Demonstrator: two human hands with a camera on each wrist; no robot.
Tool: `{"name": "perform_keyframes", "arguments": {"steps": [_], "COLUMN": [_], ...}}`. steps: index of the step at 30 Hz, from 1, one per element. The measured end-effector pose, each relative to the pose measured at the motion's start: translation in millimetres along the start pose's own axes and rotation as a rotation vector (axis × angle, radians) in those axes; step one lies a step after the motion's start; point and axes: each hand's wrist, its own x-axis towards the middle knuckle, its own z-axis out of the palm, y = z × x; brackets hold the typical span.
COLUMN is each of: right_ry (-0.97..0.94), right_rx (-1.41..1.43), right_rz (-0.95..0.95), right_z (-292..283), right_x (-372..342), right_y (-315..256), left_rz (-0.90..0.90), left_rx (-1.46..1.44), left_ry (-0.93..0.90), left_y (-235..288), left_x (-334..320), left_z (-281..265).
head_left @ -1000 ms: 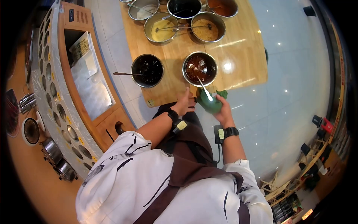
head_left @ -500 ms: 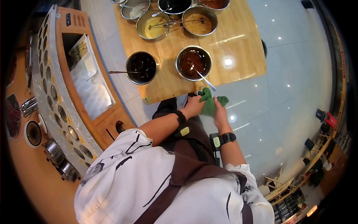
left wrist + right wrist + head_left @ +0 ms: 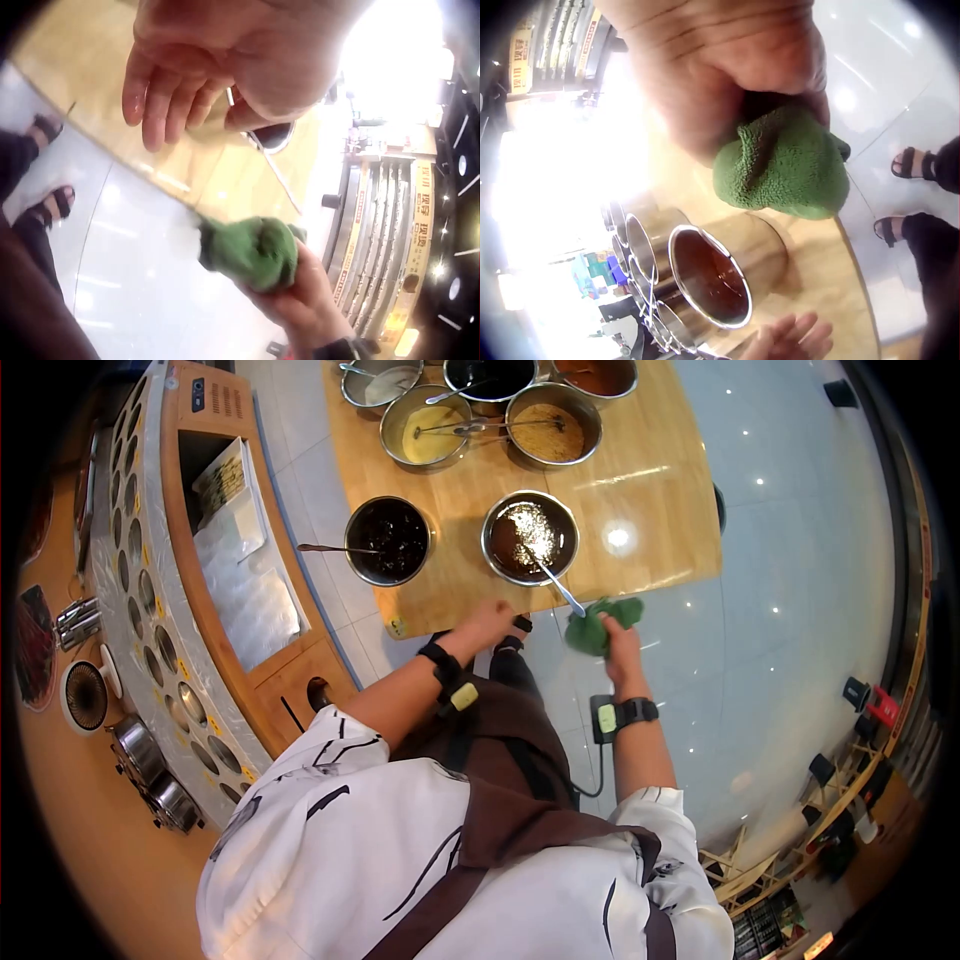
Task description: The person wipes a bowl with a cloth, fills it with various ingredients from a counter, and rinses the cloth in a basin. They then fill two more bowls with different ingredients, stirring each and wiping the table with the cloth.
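A bunched green cloth (image 3: 600,626) is gripped in my right hand (image 3: 622,650), just off the table's front edge. In the right wrist view, the cloth (image 3: 784,165) bulges out from under the curled right hand (image 3: 727,67). My left hand (image 3: 482,630) holds nothing and hovers near the table edge; in the left wrist view its fingers hang loosely bent, left hand (image 3: 217,67). Between and beyond the hands stands a metal pot of red-brown sauce (image 3: 512,540), a spoon (image 3: 562,590) leaning out over its rim toward the cloth.
A pot of dark sauce (image 3: 388,542) with a spoon stands left on the wooden table (image 3: 650,510). Behind are several pots, including a yellow one (image 3: 430,438) and a crumb-filled one (image 3: 552,435). A counter with round wells (image 3: 150,590) stands at the left.
Both hands were on the cloth half a second ago; my left hand has let go and moved left. My right hand has carried the cloth to the right.
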Motion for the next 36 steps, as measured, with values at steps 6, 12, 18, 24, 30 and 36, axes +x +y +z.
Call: {"name": "perform_keyframes", "arguments": {"steps": [6,12,18,24,30,36], "right_ry": [-0.209,-0.252,-0.070,0.165,0.428,0.522], "right_rx": [0.045,-0.649,-1.066,-1.132,0.070,-0.136], "right_rz": [-0.112,-0.525,-0.473,-0.274,0.045,0.165], "right_z": [32,117,129,119,157,176], "right_x": [39,66,102,74,34,51], "right_y": [-72,-100,-84,-48,15,56], "left_rz": [0.180,0.101,0.040,0.000,0.147,-0.296], "left_rx": [0.037,0.246,0.136,-0.020,0.116,-0.242], "left_ry": [0.449,0.260,0.298,0.129,0.165,0.017], "left_y": [16,49,25,16,-39,32], "left_x": [35,57,84,92,134,76], "left_z": [-60,-76,-53,-52,-30,-67]}}
